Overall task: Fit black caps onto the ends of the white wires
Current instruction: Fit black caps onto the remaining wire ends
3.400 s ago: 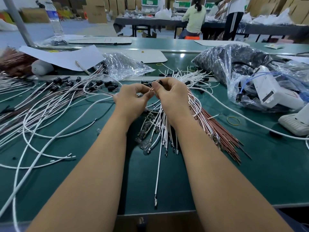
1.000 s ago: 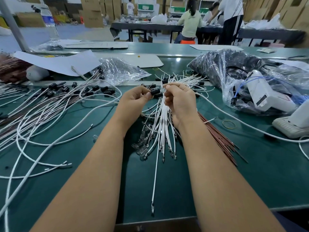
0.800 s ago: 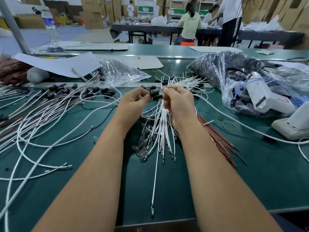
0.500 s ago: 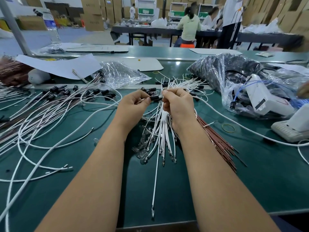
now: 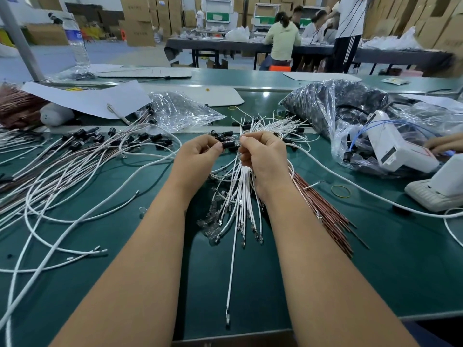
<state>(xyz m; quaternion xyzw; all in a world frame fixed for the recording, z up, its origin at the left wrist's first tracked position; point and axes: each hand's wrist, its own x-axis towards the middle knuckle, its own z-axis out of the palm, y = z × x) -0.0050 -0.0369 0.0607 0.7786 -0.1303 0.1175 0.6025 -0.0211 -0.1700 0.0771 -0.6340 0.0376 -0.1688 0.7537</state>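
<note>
Left grip: the left hand [image 5: 200, 152] pinches a black cap [image 5: 230, 144] between thumb and forefinger, its other fingers curled under.
Right grip: the right hand [image 5: 265, 156] is clamped on a bundle of white wires [image 5: 241, 194], thumb and forefinger pinching one wire end right at the cap's open side.
Cap and wire: they meet between the two hands, above the worktop [image 5: 400, 259]; how far the end has gone in cannot be told.
Step in hand: judged to be seating this cap on one wire.
Next move: likely a straight push together along the wire's line, then picking another bare end.
Capped wires: lie fanned out to the left [image 5: 82, 146].
Spare caps: a few loose ones sit just beyond the hands [image 5: 220, 134].
</note>
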